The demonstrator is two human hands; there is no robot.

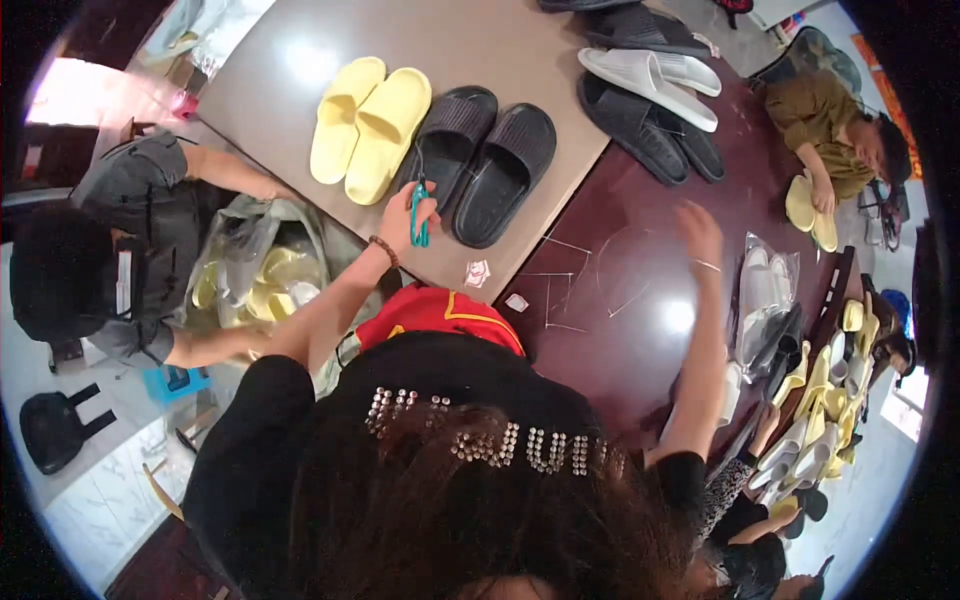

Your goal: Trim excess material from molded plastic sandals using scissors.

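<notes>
1. Grey cloth covers a co-worker [140, 190] at far left, arms reaching to a clear plastic bag [235, 225] of yellow slippers.
2. On the beige desk [530, 50], a yellow slipper pair [372, 125] lies side by side, just left of the black pair.
3. The left hand [408, 222] is closed around teal-handled snips [419, 222], their dark tips pointing away over the left shoe of the black slipper pair [505, 190]. Whether the blades touch it, I cannot tell.
4. That black pair sits near the desk's corner, toes pointing away; a small paper tag [477, 272] lies nearer the person. The step in hand looks like close snipping at the left black slipper. The next move seems to call for careful placing of the tips and a steadying touch from the other hand.
5. Farther right, a white slipper pair [650, 80] rests on more black slippers [625, 120].
6. The right hand [699, 238] is blurred above the dark red desk [640, 330], fingers loosely extended, nothing visibly held, well apart from the snips.
7. At far right, a person in brown [825, 110] holds another yellow pair [808, 210].
</notes>
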